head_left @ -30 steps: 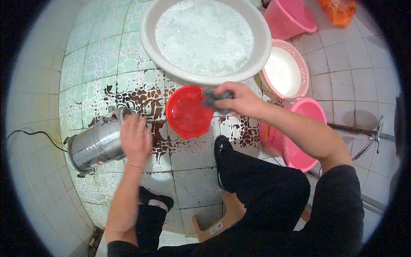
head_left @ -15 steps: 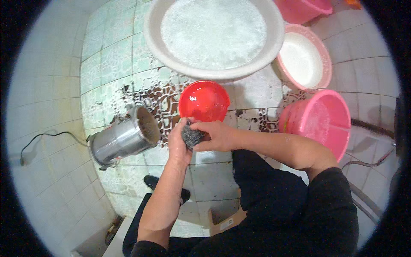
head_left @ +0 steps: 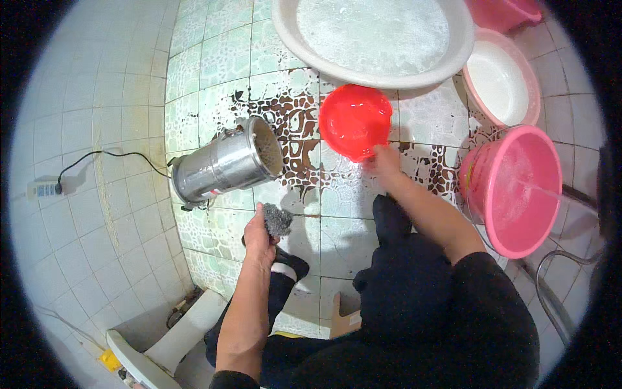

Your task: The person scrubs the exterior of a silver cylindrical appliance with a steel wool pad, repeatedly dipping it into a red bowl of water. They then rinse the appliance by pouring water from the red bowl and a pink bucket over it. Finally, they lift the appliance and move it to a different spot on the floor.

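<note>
A grey steel wool scrubber (head_left: 278, 220) is in my left hand (head_left: 258, 238), pinched between the thumb and the fingers, above the wet floor. My right hand (head_left: 383, 159), slightly blurred, is closed at the near right rim of a shiny red plastic bowl (head_left: 353, 120). That bowl stands on the tiles, and a little water glints in it. Left of it a steel cylinder-shaped machine (head_left: 217, 162) lies on its side. Its open mouth faces right, and brownish residue coats the inside.
Behind the bowl stands a large pale tub (head_left: 395, 81) of foamy water. A pink-rimmed basin (head_left: 534, 97) and a pink bucket (head_left: 551, 207), with water running into it, are at the right. A black cord (head_left: 116, 153) runs from the machine to a wall-side power strip (head_left: 44, 189).
My hands have come apart. The left keeps the steel wool and has drawn back to the left; the right has let go of it and reached to the red bowl. The view has shifted.
</note>
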A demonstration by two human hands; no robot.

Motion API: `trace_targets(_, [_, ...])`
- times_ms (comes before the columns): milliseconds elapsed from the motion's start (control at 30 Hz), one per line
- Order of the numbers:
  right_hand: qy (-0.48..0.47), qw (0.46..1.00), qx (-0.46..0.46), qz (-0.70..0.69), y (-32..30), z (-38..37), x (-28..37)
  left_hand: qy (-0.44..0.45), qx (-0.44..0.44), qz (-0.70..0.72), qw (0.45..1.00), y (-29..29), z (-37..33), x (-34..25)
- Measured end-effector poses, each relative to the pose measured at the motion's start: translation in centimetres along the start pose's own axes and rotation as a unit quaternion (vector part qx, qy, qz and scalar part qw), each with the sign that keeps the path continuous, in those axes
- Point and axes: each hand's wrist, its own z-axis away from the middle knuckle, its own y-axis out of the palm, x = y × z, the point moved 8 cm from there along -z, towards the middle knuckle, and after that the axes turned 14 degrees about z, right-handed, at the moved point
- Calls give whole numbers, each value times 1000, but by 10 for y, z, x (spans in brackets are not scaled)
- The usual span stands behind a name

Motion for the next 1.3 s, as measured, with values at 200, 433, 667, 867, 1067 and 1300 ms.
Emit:
trace_targets(200, [-166, 976, -113, 83, -81, 60, 74, 10, -70, 5, 997, -58, -20, -5])
trace_targets(433, [-289, 779, -175, 527, -33, 94, 140, -23, 8, 42, 999, -45, -17, 14])
trace_targets(667, [-326, 794, -1, 513, 113, 86, 148, -40, 19, 3, 999, -69, -18, 37])
trace_targets(867, [-156, 944, 23, 288, 26, 69, 104, -19, 41, 14, 999, -56, -3, 30])
trace_targets(1067, [-241, 830, -152, 479, -38, 97, 140, -44, 44, -17, 998, -48, 3, 37])
trace_targets(1300, [-418, 687, -99, 586, 95, 112, 171, -2, 6, -230, 973, -62, 1, 38])
